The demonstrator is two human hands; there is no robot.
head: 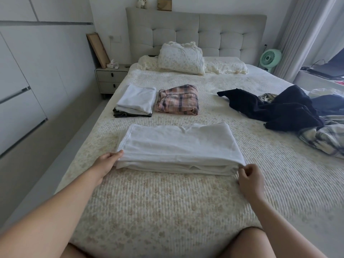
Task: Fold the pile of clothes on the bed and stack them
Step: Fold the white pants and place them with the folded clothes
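one folded white garment (178, 146) lies on the bed (167, 202), nearest the person. beyond it sit two folded stacks: a white-topped stack (136, 100) over a dark piece, and just right of that one plaid bundle (177, 102). one unfolded heap (290, 110) lies well right of the garment. the left hand (107, 162) grips its left corner, fingers tucked under; the right hand (250, 176) pinches its right corner with curled fingers.

On the bed (167, 211), a folded garment (178, 148) lies nearest — two folded stacks (135, 100) behind, unfolded pile (290, 108) right.
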